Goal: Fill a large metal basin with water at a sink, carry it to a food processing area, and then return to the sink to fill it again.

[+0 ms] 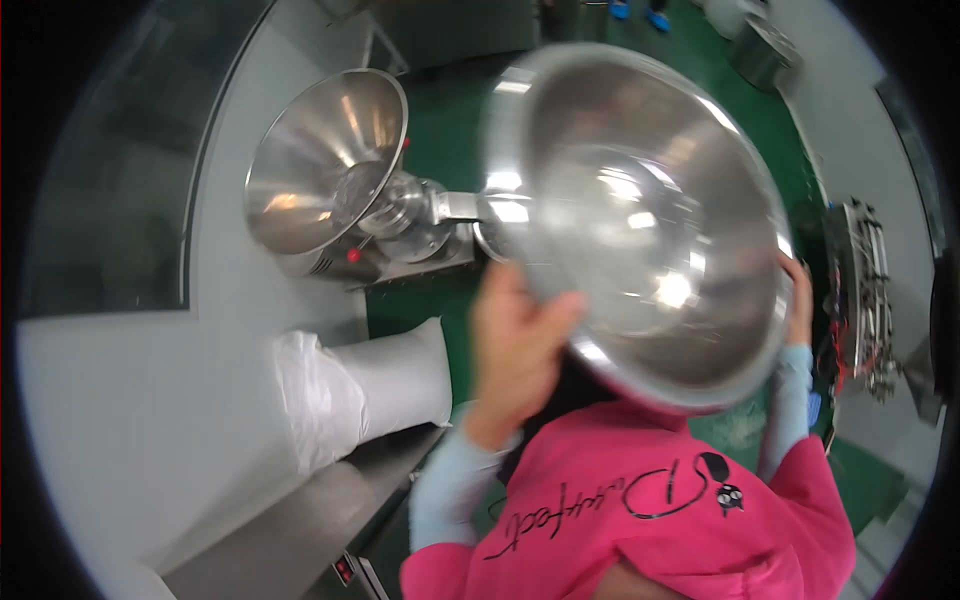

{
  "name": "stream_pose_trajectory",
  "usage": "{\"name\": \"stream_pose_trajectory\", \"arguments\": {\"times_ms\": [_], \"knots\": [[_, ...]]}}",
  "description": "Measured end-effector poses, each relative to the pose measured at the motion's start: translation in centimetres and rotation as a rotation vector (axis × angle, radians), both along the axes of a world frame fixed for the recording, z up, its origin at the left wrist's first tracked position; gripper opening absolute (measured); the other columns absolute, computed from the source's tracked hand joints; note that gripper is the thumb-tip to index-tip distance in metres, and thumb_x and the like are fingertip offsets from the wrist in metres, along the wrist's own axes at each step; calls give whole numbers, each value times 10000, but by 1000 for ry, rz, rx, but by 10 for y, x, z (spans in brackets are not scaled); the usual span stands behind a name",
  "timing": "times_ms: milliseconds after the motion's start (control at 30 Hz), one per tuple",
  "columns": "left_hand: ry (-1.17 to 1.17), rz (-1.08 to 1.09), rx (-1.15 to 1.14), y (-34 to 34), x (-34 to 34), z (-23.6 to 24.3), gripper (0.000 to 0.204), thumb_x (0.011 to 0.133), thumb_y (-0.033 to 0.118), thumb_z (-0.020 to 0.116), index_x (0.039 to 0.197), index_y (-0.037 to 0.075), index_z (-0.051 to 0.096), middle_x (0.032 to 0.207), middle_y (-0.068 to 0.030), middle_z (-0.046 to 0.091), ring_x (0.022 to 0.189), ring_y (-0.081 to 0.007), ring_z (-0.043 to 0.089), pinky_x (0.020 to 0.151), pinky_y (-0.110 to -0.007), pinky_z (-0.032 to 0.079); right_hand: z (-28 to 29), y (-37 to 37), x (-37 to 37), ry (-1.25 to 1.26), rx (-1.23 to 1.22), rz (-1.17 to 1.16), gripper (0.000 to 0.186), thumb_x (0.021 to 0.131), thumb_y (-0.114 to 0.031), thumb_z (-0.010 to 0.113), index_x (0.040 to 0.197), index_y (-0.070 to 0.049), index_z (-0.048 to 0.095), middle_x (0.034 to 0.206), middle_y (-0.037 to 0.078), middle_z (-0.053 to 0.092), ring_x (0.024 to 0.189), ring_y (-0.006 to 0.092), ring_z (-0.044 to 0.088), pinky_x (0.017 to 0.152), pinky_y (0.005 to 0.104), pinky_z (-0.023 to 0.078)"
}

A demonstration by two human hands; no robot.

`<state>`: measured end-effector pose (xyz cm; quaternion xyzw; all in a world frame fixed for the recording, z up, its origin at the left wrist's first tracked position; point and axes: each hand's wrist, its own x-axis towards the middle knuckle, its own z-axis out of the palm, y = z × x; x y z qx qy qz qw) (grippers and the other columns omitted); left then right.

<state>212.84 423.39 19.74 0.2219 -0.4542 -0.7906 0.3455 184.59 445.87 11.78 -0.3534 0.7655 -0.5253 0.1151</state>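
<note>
A large stainless steel bowl (pixel 735 270) is held up in front of me, tilted so that its shiny inside shows. My left hand (pixel 515 345) grips its near left rim, with the thumb over the edge; motion blurs this hand a little. On the right side of the rim, my right hand (pixel 798 300) is closed round the edge, its fingers partly hidden behind the bowl. Bright reflections cover the bottom, and I cannot make out any contents. Left of the bowl stands a steel machine with a wide funnel-shaped hopper (pixel 290 180); the bowl hides part of its outlet.
A full white sack (pixel 400 370) lies to the left by a steel bench (pixel 310 530). At the far right a steel drum (pixel 762 55) stands near the wall. Equipment with pipes (pixel 862 300) is at the right. Blue-covered feet (pixel 640 13) show at the far edge.
</note>
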Motion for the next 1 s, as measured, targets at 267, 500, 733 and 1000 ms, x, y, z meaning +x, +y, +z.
{"name": "stream_pose_trajectory", "arguments": {"times_ms": [267,500,733,1000], "knots": [[91,-351,543,76,-91,-71,235,786,54,516,965,23,368,793,-59,534,644,-91,547,517,-213,457,1,169,-16,-718,-145,-456,392,780,-68,462,1147,14,350,1102,150,437,959,217,479,804,285,421],[54,-425,488,71,-100,-63,325,803,43,481,1093,14,337,969,-101,501,841,-149,540,693,-289,482,-23,166,-15,-1133,-218,-676,265,749,-220,504,920,-21,539,834,86,583,725,185,563,662,254,470],[64,-435,438,59,-87,-60,323,812,61,477,1098,18,334,980,-103,499,831,-142,539,687,-288,480,-34,160,20,-882,-234,-615,460,761,-133,532,1157,1,341,1111,135,423,963,206,467,820,279,397],[35,-505,531,66,-33,-75,280,802,87,509,1035,29,365,871,-59,524,730,-97,540,582,-242,474,-27,184,119,-126,110,-340,446,756,-98,540,1144,-1,342,1109,141,421,944,211,471,790,288,422]]}}
